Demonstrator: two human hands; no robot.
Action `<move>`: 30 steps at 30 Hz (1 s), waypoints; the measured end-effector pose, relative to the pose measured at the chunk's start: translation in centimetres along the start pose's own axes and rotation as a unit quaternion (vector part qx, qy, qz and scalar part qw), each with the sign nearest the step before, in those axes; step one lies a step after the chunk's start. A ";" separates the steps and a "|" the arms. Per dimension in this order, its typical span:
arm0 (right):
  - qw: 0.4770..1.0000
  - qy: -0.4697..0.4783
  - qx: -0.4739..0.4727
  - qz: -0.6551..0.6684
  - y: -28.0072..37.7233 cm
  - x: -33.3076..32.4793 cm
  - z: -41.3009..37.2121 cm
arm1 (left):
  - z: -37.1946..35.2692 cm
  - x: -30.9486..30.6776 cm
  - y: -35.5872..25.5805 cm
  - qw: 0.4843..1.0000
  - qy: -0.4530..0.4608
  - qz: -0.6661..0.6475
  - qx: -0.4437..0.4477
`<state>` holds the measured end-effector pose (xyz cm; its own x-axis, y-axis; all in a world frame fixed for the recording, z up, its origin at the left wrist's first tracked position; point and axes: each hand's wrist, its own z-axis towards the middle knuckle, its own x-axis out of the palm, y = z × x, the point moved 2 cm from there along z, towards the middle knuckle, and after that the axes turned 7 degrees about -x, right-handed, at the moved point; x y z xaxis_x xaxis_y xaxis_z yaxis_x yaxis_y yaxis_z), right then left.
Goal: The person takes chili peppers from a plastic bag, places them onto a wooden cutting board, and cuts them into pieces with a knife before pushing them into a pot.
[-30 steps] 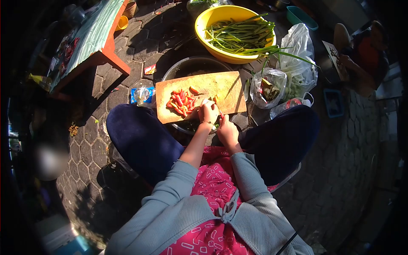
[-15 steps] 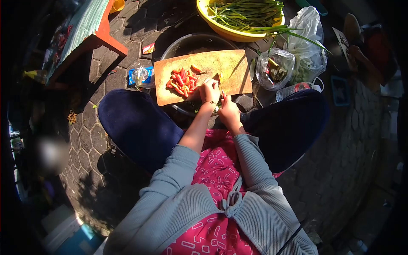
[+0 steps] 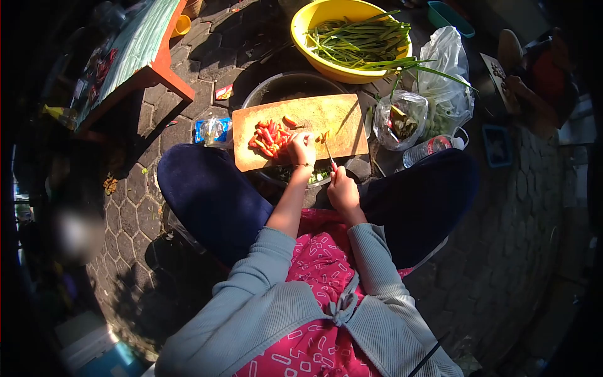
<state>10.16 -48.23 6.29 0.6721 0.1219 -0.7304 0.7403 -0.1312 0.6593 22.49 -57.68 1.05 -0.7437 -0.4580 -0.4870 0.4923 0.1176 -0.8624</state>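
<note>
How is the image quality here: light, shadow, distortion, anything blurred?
Head view: hard sunlight, bright on the rectangular wooden cutting board and round yellow plastic bowl; deep shadow over the paving at left; strong fisheye bend with dark corners; a blurred patch at mid-left; left hand and right hand small but sharp.

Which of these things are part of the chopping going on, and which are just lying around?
In use: cutting board, red chillies, knife, left hand, right hand.
Lying about: yellow basin, green stalks, plastic bag, water bottle, small table.
</note>
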 end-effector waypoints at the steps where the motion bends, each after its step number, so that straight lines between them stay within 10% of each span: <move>1: 1.000 0.002 -0.002 0.000 -0.6 0.6 0.2 | 0.4 0.2 0.1 1.000 -0.002 0.001 -0.001; 20: 0.998 -0.015 -0.023 0.049 -1.1 1.0 2.0 | 5.2 -0.5 0.8 0.980 -0.027 0.196 -0.029; 30: 0.998 -0.030 -0.002 0.059 -1.6 1.6 2.7 | 1.3 0.4 -0.6 0.988 0.017 0.114 0.108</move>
<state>9.96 -50.49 3.57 0.7526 0.0463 -0.6569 0.6561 -0.1380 0.7420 22.48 -59.05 1.50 -0.6160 -0.4104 -0.6724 0.7304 0.0222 -0.6827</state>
